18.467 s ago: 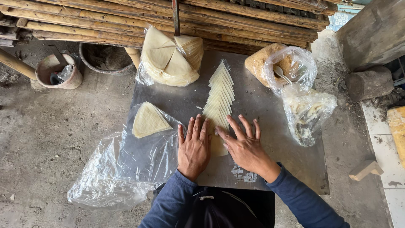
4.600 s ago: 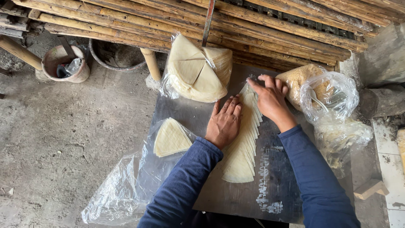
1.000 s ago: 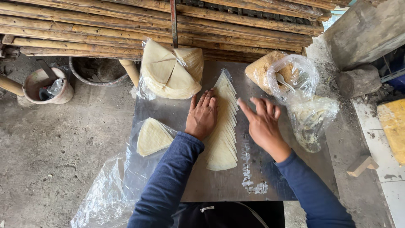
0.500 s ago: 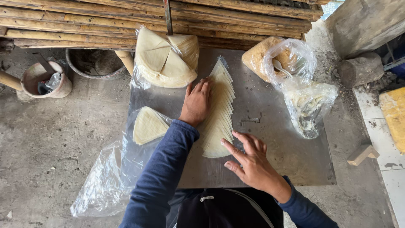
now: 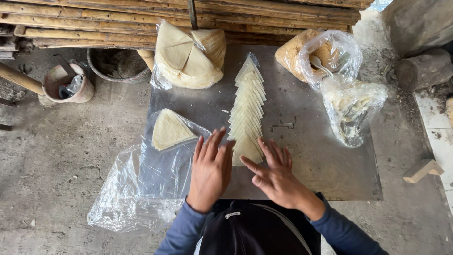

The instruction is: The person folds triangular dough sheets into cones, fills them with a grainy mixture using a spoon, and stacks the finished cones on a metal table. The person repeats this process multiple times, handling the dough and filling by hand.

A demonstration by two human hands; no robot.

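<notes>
Resting flat and open, two hands, left (image 5: 210,172) and right (image 5: 274,175), flank one fanned row of triangular wrappers (image 5: 247,113) beside two plastic bags (image 5: 351,111).

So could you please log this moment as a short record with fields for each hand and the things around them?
left hand: left hand flat on the metal sheet, fingers at the near end of the row of triangular wrappers
right hand: right hand spread, fingers touching the nearest wrapper
single stack: small wrapper stack on clear plastic
far side: large bagged wrapper pile; filling bag with spoon; second bag
floor: clay pot, bamboo poles
</notes>
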